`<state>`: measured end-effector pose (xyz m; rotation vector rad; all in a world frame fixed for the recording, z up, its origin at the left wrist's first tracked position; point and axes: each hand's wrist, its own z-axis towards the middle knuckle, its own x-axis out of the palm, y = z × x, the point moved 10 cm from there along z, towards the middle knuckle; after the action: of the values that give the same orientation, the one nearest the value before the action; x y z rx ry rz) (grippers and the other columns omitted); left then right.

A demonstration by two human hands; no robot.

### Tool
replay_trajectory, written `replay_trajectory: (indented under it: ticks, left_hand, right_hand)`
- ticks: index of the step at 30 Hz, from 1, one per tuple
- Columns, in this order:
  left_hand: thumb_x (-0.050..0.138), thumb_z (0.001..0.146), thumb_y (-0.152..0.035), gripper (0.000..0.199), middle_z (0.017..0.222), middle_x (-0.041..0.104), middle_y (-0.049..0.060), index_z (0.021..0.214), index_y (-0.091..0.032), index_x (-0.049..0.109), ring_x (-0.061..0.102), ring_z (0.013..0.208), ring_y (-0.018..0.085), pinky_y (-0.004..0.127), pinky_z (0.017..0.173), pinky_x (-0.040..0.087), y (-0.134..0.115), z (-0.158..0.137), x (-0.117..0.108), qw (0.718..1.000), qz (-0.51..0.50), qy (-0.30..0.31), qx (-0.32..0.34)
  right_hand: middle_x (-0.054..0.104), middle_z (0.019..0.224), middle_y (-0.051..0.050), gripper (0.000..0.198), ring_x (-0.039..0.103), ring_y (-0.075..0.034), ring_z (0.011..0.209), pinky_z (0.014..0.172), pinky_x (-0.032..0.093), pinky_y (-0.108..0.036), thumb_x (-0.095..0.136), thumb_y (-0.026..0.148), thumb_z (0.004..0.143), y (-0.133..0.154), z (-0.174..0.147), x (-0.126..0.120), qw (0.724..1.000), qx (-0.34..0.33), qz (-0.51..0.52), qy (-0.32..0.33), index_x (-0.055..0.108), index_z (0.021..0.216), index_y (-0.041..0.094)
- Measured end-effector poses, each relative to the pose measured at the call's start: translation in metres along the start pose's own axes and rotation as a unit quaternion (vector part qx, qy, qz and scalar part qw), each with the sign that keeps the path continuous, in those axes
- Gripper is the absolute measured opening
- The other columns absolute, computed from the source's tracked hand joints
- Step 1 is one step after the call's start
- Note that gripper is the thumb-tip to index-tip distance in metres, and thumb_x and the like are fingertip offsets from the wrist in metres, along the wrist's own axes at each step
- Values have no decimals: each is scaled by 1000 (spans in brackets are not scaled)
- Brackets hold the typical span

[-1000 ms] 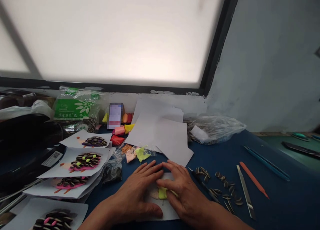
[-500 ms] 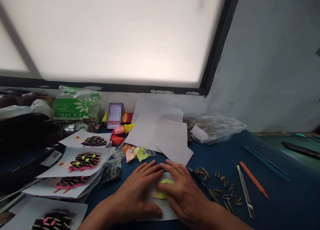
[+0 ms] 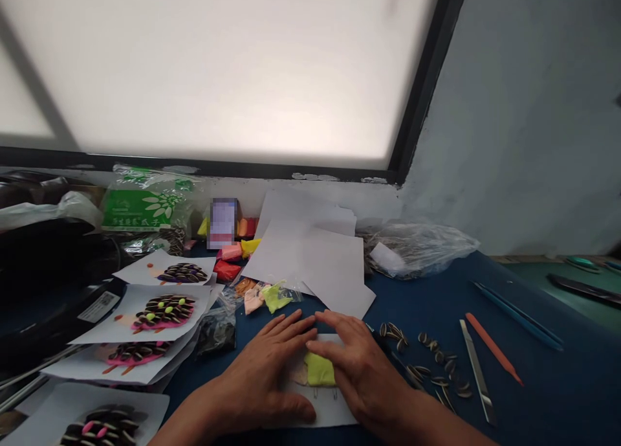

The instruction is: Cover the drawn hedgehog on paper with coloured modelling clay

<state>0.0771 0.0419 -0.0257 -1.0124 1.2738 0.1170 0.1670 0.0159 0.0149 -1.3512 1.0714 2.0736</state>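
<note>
A white sheet of paper [image 3: 332, 412] lies between my hands, with a flattened patch of yellow-green clay [image 3: 321, 370] on it. Left of that patch is a smaller pale peach piece of clay [image 3: 299, 372], partly behind my fingers. Small drawn leg outlines show below the clay. My left hand [image 3: 272, 368] rests flat on the paper's left side, its fingers stretched out. My right hand [image 3: 356, 368] arches over the clay's right side, fingers extended and apart, the fingertips near its upper edge. Neither hand grips anything.
Sunflower seeds [image 3: 439, 355], a metal blade tool [image 3: 478, 371], an orange tool [image 3: 493, 349] and blue tweezers [image 3: 517, 315] lie at right. Finished seed pictures [image 3: 140, 316] are stacked at left. Behind are bagged clay [image 3: 276, 297], blank sheets [image 3: 310, 258] and a phone [image 3: 223, 223].
My right hand has shifted slightly right, with its thumb and fingers off the middle of the yellow-green clay, so more of the patch shows. My left hand stays nearly still.
</note>
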Motion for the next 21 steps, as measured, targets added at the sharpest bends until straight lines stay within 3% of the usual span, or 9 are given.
replay_trajectory:
  ticks: [3, 12, 21]
  left_hand:
    - [70, 70, -69, 99, 158, 23, 11, 149, -22, 34, 16, 145, 36, 57, 117, 15, -2, -1, -3, 1000, -4, -4, -9]
    - [67, 72, -70, 95, 159, 17, 10, 149, -25, 34, 15, 145, 36, 58, 117, 14, -2, 0, -1, 1000, 12, 9, -7]
    - [64, 72, -73, 100, 160, 14, 11, 151, -21, 31, 11, 146, 36, 58, 117, 12, 2, -1, 3, 998, 31, 34, -32]
  right_hand:
    - [48, 143, -17, 49, 40, -32, 135, 106, 36, -55, 47, 1, 78, -7, 0, -5, 1000, 17, -10, -17, 68, 118, 20]
    - [44, 147, -16, 41, 37, -34, 137, 108, 32, -57, 49, 9, 86, -12, 1, 8, 998, 24, -35, 38, 69, 119, 23]
    - [43, 148, -16, 50, 37, -31, 138, 109, 33, -53, 48, 0, 81, -17, 0, 3, 999, 24, -21, 40, 68, 121, 24]
